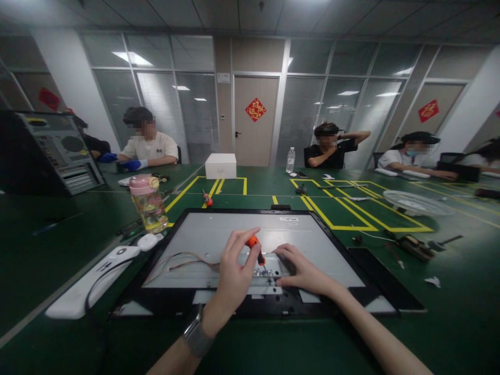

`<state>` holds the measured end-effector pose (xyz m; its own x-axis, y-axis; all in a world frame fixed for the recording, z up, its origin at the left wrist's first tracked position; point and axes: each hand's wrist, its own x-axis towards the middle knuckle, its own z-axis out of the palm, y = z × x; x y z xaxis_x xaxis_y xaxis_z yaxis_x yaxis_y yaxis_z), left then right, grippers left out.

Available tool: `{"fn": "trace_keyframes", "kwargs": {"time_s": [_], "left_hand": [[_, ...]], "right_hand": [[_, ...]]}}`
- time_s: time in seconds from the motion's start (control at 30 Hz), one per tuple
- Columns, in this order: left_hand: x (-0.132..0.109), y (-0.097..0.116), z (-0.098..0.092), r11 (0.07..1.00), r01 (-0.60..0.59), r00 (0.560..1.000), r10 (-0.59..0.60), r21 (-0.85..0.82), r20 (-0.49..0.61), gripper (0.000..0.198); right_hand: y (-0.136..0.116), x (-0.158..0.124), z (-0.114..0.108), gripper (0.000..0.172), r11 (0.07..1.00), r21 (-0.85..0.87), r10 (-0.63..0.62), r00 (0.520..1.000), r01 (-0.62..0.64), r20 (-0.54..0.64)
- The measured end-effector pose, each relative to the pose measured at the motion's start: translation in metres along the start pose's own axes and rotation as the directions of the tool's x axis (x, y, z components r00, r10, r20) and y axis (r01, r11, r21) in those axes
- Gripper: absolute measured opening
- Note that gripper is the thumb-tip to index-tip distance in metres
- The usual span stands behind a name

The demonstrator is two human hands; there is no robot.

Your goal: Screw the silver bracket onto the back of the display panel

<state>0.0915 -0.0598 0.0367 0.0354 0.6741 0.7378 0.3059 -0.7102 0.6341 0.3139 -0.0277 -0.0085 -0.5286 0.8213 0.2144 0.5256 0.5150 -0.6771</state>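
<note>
In front of me a monitor panel point(324, 255) lies face down, its silver metal back framed by a black bezel. My left hand point(235, 265), with a watch on its wrist, grips an orange and black screwdriver point(253, 241) by the handle. The tool tilts, its shaft pointing down at a row of small connectors on a metal bracket point(276, 272) near the panel's lower edge. On the bracket's right side, my right hand point(302, 272) grips it between fingers and thumb. Thin coloured cables point(187, 255) run left from under my left hand; their inner end is hidden.
Left of the panel are a white power strip point(94, 286) and a pink-lidded bottle point(148, 203). A black computer case point(58, 151) stands far left, a white box point(221, 166) at the back. A dark slab point(385, 278) and loose tools lie right. Several people sit across the table.
</note>
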Motion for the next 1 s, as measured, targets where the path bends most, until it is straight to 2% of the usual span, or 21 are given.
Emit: {"fn": "trace_keyframes", "kwargs": {"time_s": [0.13,0.3,0.47,0.63,0.8,1.0], "left_hand": [[-0.0005,0.0013,0.0000,0.999,0.008,0.998,-0.006,-0.034,0.057,0.035],[-0.0011,0.0018,0.0008,1.000,-0.003,0.999,0.003,0.001,0.036,0.031],[-0.0013,0.0016,0.0000,1.000,-0.001,0.997,0.002,-0.007,0.080,0.038],[-0.0016,0.0008,0.0001,0.999,-0.002,0.999,0.001,0.032,0.035,0.032],[-0.0017,0.0008,0.0001,1.000,0.007,0.998,-0.008,0.016,0.060,0.038],[-0.0008,0.0011,0.0007,0.999,0.001,1.000,-0.002,0.035,0.030,0.034]], "right_hand": [[-0.0009,-0.0004,0.0003,0.061,1.000,-0.003,0.005,1.000,-0.005,-0.003],[-0.0040,-0.0013,0.0001,0.062,1.000,-0.006,0.021,1.000,-0.021,-0.002],[-0.0030,-0.0008,0.0002,0.063,1.000,-0.003,0.027,1.000,-0.027,0.001],[0.0013,-0.0007,0.0017,0.063,1.000,0.004,0.012,1.000,-0.012,-0.004],[0.0010,-0.0005,0.0019,0.064,1.000,0.003,0.024,1.000,-0.024,-0.005],[-0.0018,-0.0009,0.0007,0.062,1.000,0.015,0.013,1.000,-0.012,-0.006]]}}
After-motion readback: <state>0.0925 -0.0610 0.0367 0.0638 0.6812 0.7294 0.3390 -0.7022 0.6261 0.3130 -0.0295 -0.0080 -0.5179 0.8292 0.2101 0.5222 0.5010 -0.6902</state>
